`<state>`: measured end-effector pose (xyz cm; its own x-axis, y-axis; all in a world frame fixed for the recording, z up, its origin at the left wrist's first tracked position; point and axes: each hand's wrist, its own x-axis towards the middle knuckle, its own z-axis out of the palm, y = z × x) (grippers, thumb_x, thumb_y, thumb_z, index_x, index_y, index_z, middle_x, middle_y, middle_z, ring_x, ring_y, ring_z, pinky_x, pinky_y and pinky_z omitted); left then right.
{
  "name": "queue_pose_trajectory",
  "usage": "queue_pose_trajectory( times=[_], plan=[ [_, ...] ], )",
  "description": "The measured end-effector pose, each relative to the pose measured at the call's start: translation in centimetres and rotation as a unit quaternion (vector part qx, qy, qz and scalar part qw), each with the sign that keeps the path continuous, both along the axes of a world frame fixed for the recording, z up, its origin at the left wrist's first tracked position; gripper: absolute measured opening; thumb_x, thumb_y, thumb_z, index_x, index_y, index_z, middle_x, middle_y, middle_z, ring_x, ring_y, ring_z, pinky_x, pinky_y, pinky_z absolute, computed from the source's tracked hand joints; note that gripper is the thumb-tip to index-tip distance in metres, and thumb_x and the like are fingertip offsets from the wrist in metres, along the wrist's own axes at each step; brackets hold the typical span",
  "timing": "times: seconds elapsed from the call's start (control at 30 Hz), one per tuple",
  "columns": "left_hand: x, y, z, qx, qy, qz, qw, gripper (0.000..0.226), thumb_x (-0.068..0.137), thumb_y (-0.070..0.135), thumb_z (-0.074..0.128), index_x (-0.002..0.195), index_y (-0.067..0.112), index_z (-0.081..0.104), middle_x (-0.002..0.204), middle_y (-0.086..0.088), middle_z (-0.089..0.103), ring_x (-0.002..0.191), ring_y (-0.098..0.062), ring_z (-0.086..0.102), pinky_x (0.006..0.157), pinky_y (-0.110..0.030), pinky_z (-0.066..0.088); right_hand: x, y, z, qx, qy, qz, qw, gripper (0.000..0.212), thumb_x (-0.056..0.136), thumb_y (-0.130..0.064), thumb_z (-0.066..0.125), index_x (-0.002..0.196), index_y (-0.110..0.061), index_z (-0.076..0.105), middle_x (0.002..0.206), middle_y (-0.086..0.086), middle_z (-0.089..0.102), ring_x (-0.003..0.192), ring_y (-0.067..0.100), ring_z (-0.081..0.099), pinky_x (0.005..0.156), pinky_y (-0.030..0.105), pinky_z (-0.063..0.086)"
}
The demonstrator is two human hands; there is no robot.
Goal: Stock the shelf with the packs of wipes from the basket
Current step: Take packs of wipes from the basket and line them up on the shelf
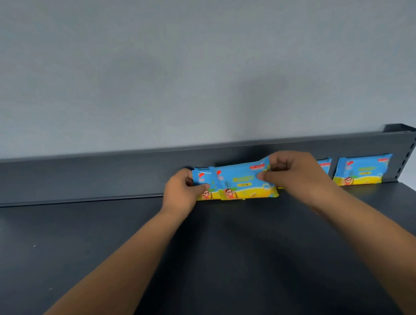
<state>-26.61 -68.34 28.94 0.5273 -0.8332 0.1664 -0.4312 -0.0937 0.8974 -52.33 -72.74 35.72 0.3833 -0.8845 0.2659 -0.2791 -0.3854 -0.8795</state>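
Blue-and-yellow packs of wipes stand on edge against the back rail of a dark grey shelf [87,244]. My right hand [295,175] pinches the upper right part of a front pack [244,182]. A second pack [202,181] stands just behind it to the left, and my left hand [180,191] grips that pack's left end. Another pack [325,165] shows only as a strip behind my right hand. The rightmost pack [363,169] leans against the rail by itself. The basket is out of view.
The low back rail [85,175] runs the shelf's full width. A slotted upright [412,150] stands at the right end. A pale grey wall [199,63] rises behind. Bare shelf surface stretches to the left of the packs and in front of them.
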Motion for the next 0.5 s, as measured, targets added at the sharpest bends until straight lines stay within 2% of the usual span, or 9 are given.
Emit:
queue_pose_trajectory(
  times=[0.07, 0.1, 0.17, 0.2, 0.27, 0.33, 0.43, 0.5],
  plan=[
    [0.1, -0.2, -0.1, -0.006, -0.003, -0.001, 1.000, 0.024, 0.080, 0.020, 0.086, 0.086, 0.015, 0.064, 0.086, -0.003, 0.074, 0.085, -0.024, 0.074, 0.075, -0.044, 0.060, 0.6, -0.1, -0.6, 0.001, 0.033, 0.003, 0.999, 0.020, 0.084, -0.011, 0.081, 0.071, -0.016, 0.067, 0.063, -0.009, 0.072, 0.056, 0.006, 0.065, 0.060, 0.023, 0.052],
    [0.2, -0.3, -0.2, -0.006, 0.007, -0.004, 1.000, 0.023, 0.080, 0.018, 0.086, 0.089, 0.015, 0.065, 0.087, -0.002, 0.075, 0.085, -0.023, 0.074, 0.076, -0.043, 0.061, 0.9, -0.5, -1.2, 0.000, 0.059, 0.004, 0.998, 0.019, 0.084, -0.012, 0.082, 0.072, -0.014, 0.067, 0.064, -0.006, 0.072, 0.057, 0.004, 0.063, 0.059, 0.025, 0.052],
    [0.5, -0.4, -0.3, -0.005, 0.037, -0.013, 0.999, 0.022, 0.082, 0.013, 0.084, 0.094, 0.012, 0.066, 0.091, -0.002, 0.075, 0.087, -0.020, 0.074, 0.078, -0.038, 0.062, 1.7, -1.1, -2.2, -0.007, 0.098, -0.011, 0.995, 0.016, 0.082, -0.018, 0.084, 0.084, -0.010, 0.070, 0.077, 0.004, 0.076, 0.069, 0.014, 0.070, 0.070, 0.040, 0.057],
    [0.6, -0.4, -0.4, -0.004, 0.048, -0.015, 0.999, 0.021, 0.083, 0.010, 0.082, 0.096, 0.010, 0.066, 0.094, -0.004, 0.075, 0.089, -0.021, 0.074, 0.080, -0.039, 0.062, 2.1, -1.5, -2.7, -0.015, 0.116, -0.025, 0.993, 0.017, 0.081, -0.021, 0.084, 0.086, -0.011, 0.071, 0.079, 0.004, 0.076, 0.072, 0.018, 0.072, 0.072, 0.042, 0.057],
    [0.8, -0.5, -0.4, -0.004, 0.063, -0.012, 0.998, 0.018, 0.086, 0.007, 0.077, 0.099, 0.009, 0.065, 0.097, -0.008, 0.074, 0.091, -0.024, 0.072, 0.083, -0.042, 0.061, 2.9, -2.1, -3.4, -0.050, 0.172, -0.051, 0.983, 0.015, 0.082, -0.026, 0.083, 0.085, -0.017, 0.071, 0.074, 0.000, 0.072, 0.069, 0.017, 0.066, 0.063, 0.034, 0.051],
    [1.0, -0.3, -0.3, 0.001, 0.071, -0.012, 0.997, 0.012, 0.089, 0.009, 0.072, 0.097, 0.011, 0.064, 0.097, -0.007, 0.074, 0.088, -0.023, 0.071, 0.082, -0.043, 0.059, 3.7, -2.2, -3.6, -0.095, 0.239, -0.068, 0.964, 0.017, 0.084, -0.032, 0.079, 0.082, -0.019, 0.068, 0.072, -0.005, 0.066, 0.070, 0.015, 0.061, 0.062, 0.031, 0.045],
    [1.2, -0.1, -0.1, 0.010, 0.076, -0.016, 0.997, 0.008, 0.091, 0.009, 0.065, 0.096, 0.014, 0.066, 0.095, -0.005, 0.074, 0.086, -0.020, 0.071, 0.080, -0.042, 0.059, 4.8, -2.6, -3.7, -0.111, 0.280, -0.095, 0.949, 0.026, 0.086, -0.038, 0.076, 0.075, -0.018, 0.064, 0.071, -0.004, 0.063, 0.072, 0.016, 0.060, 0.062, 0.032, 0.045],
    [1.2, 0.1, 0.1, 0.013, 0.076, -0.021, 0.997, 0.013, 0.091, 0.005, 0.059, 0.097, 0.014, 0.066, 0.094, -0.004, 0.074, 0.085, -0.019, 0.070, 0.077, -0.038, 0.059, 5.5, -2.8, -3.6, -0.096, 0.286, -0.102, 0.948, 0.029, 0.087, -0.041, 0.075, 0.076, -0.016, 0.066, 0.072, -0.001, 0.066, 0.071, 0.016, 0.062, 0.064, 0.034, 0.051]
  ],
)
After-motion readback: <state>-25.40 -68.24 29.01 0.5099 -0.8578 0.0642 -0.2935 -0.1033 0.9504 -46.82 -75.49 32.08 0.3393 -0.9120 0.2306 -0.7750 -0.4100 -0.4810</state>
